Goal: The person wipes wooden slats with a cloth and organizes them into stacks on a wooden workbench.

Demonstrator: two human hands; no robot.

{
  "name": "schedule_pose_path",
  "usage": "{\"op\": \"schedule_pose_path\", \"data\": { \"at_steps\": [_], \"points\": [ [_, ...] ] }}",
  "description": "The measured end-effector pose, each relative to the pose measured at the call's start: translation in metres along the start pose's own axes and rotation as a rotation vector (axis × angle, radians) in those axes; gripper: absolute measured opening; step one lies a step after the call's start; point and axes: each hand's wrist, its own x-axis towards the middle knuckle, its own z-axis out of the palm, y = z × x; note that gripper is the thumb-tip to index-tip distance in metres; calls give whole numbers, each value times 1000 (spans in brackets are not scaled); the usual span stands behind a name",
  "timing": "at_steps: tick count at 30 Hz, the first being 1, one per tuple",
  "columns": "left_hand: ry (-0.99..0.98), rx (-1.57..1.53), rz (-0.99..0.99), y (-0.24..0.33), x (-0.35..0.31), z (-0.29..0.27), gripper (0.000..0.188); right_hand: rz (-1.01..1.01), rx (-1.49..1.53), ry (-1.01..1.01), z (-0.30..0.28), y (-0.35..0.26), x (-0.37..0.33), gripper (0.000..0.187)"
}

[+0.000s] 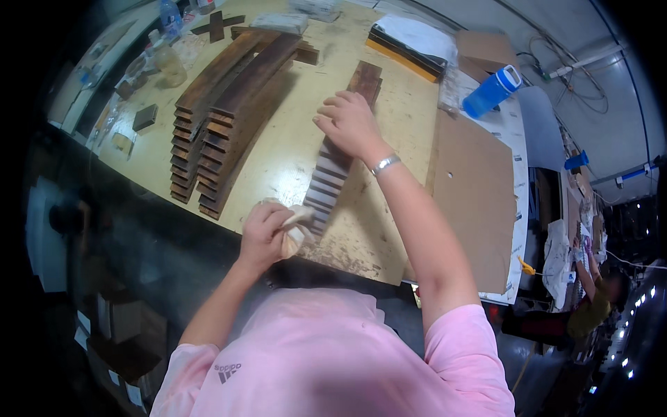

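Observation:
My left hand (261,235) is closed round a bunched, off-white cloth (297,235) at the near end of a long slotted wooden piece (326,186). The cloth is against or just beside that end; the exact contact is hard to see. Dark and pale bands alternate along the piece's near half, while its far end is plain brown wood. Across its middle lies my right hand (351,125), fingers bent over it and gripping it, a metal band (385,164) on the wrist. Left of it stand two stacks of curved dark brown wooden strips (253,73), their near ends stepped.
The pale worktable (292,153) ends just before my body. A cardboard sheet (472,201) lies at right, below a blue bottle (492,92) and a black-and-yellow box (406,48). Bottles (167,62) stand at far left. Another person (590,313) is at far right.

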Motion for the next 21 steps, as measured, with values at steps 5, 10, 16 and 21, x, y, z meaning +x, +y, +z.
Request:
{"op": "schedule_pose_path", "data": {
  "at_steps": [5, 10, 16, 21],
  "points": [
    [-55, 89, 160, 31, 9, 25, 32, 38, -142, -278, 21, 8, 7, 46],
    [-120, 150, 281, 5, 8, 48, 33, 26, -107, -304, 16, 6, 10, 46],
    [132, 215, -196, -21, -32, 26, 38, 26, -202, -246, 23, 3, 9, 47],
    [-31, 182, -76, 28, -33, 58, 44, 54, -157, -286, 17, 1, 9, 48]
  ]
}}
